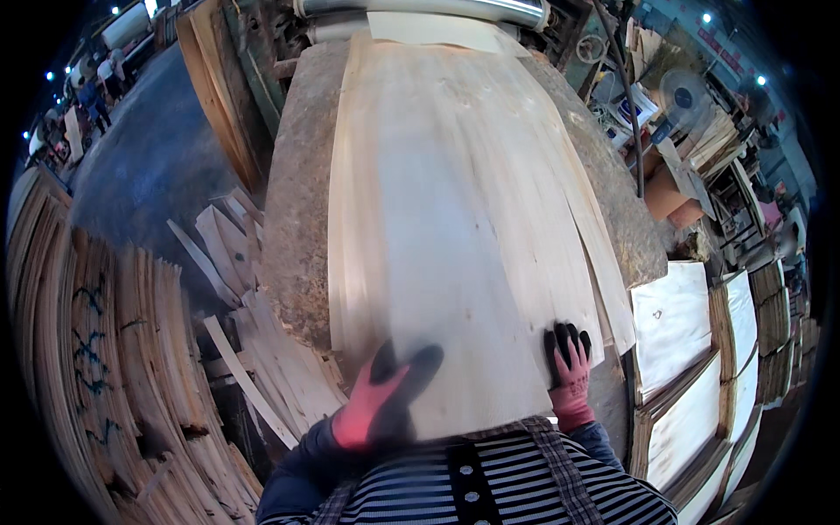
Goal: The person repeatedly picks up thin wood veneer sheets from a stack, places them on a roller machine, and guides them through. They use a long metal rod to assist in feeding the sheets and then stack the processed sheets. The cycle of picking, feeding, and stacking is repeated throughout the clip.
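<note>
Pale, thin wood veneer sheets (455, 175) lie lengthwise in front of me on a worn, mottled table (302, 192). A narrower, whiter sheet (464, 350) lies over the others, its near edge close to my body. My left hand (376, 407), in a pink glove with black fingers, is at this sheet's near left edge. Motion blurs it a little, but thumb and fingers stand apart. In a matching glove, my right hand (570, 372) rests flat with spread fingers beside the sheet's near right edge. A split strip of veneer (604, 289) runs along the right side.
A metal roller (429, 10) crosses the table's far end, with another veneer piece (437, 31) before it. Tall veneer stacks (131, 350) and loose scraps (280, 359) stand left. More stacks (682, 350) and a fan (687, 96) are at the right. People (101, 83) are far left.
</note>
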Demonstrator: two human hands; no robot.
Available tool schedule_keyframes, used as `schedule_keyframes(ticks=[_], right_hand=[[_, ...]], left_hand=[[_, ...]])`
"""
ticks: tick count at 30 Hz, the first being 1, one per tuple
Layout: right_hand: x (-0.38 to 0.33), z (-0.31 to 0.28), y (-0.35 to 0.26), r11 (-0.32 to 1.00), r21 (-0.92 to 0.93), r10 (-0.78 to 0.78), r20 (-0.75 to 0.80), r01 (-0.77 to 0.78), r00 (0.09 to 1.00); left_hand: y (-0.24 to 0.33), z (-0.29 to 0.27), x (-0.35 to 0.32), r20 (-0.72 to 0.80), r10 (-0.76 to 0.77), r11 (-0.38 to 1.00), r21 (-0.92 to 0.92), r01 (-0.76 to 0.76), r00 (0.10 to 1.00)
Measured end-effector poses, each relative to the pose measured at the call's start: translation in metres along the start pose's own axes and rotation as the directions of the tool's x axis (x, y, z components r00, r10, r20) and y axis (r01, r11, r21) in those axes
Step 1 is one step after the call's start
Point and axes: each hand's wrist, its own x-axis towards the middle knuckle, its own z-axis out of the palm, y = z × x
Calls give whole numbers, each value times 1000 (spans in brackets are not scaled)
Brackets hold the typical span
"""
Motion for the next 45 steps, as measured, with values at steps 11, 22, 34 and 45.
schedule_keyframes(ticks=[11,22,34,45], right_hand=[[116,-46,-24,993,9,-115,-52,115,992],[290,29,28,998,61,-35,-8,35,999],[387,55,13,1000,-9,3,-209,-5,978],[137,15,-27,971,205,-147,115,121,982]], left_hand=[[-28,-64,50,38,529,611,676,-412,848],[-104,-85,49,-433,495,419,878,229,754],[-152,-110,55,-548,267,425,805,414,793],[-119,-138,34,-355,401,728,683,-59,844]])
